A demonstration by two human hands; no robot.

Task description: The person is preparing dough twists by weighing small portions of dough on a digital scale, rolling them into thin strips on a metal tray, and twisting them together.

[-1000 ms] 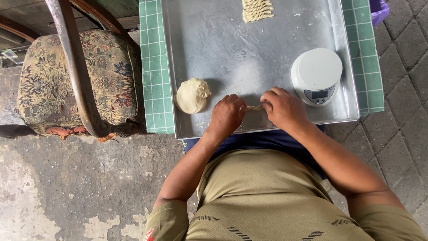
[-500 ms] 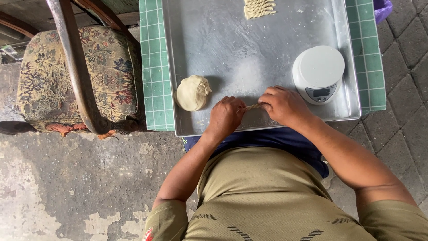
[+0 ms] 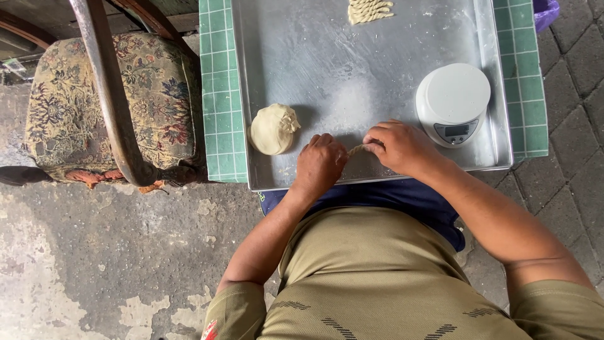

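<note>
A: Both hands are pinching a thin dough strip (image 3: 357,150) on the tray (image 3: 327,69) — left hand (image 3: 319,165) gripping one end, right hand (image 3: 402,146) the other.

B: It's looking thin; it may be close to tearing if they're pulling it too taut.

A: And the scale (image 3: 453,102), at one o'clock from the right hand, is sitting close enough to get knocked. The dough ball (image 3: 274,129) is lying at ten o'clock from the left hand.

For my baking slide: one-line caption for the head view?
Both hands, left hand and right hand, hold a thin dough strip over a floured metal tray.
</note>
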